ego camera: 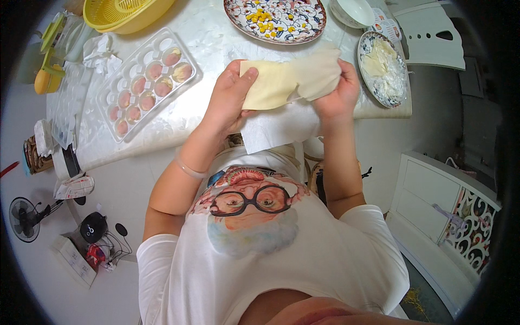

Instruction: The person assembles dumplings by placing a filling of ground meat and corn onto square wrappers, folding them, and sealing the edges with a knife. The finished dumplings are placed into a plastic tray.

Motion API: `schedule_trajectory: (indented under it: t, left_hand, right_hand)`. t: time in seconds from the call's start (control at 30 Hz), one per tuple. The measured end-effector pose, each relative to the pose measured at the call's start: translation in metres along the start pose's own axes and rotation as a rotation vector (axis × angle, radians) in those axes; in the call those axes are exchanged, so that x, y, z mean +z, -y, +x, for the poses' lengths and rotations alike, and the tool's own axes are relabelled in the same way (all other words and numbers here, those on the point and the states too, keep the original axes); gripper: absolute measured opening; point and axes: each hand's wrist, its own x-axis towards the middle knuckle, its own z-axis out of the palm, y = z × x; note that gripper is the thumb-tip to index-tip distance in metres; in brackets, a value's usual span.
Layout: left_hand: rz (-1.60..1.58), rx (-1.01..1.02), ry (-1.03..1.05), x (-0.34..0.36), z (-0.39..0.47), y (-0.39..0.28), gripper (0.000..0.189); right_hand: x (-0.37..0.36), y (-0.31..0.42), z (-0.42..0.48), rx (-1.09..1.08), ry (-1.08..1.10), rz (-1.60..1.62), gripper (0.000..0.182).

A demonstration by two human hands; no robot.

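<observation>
Between my two hands stretches a thin pale-yellow sheet, possibly a dough wrapper (271,83), with a notch-like tear in its lower edge near the middle. My left hand (231,91) grips its left end, thumb on top. At the other end, my right hand (339,91) holds the sheet's paler, more see-through part. A white paper-like sheet (268,132) hangs beneath, over the table edge; what holds it is hidden. Beyond my hands sits a patterned plate (315,28) with yellow corn kernels (264,20). To the left lies a clear plastic tray (156,45) with several pinkish filled pieces (147,101).
On the table's (215,44) right stands an oval plate (360,67) with a pale sheet and crumpled plastic film, below a white bowl (352,12). A yellow colander (126,16), crumpled tissue (101,55) and another clear tray (67,97) occupy the left. A white chair (432,36) is at right.
</observation>
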Motion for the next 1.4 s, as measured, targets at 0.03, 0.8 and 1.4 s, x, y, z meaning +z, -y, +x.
schedule_trajectory:
  t: [0.03, 0.8, 1.4]
  left_hand:
    - [0.009, -0.037, 0.001, -0.002, 0.001, 0.001, 0.023]
    - [-0.91, -0.015, 0.221, 0.001, -0.011, -0.024, 0.058]
    - [-0.586, 0.06, 0.012, -0.003, -0.016, -0.027, 0.046]
  right_hand:
    - [0.0, 0.008, -0.002, 0.022, 0.023, 0.037, 0.034]
    - [0.07, -0.016, -0.009, -0.197, -0.146, -1.278, 0.027]
    - [0.063, 0.016, 0.111, -0.649, -0.137, -2.903, 0.041]
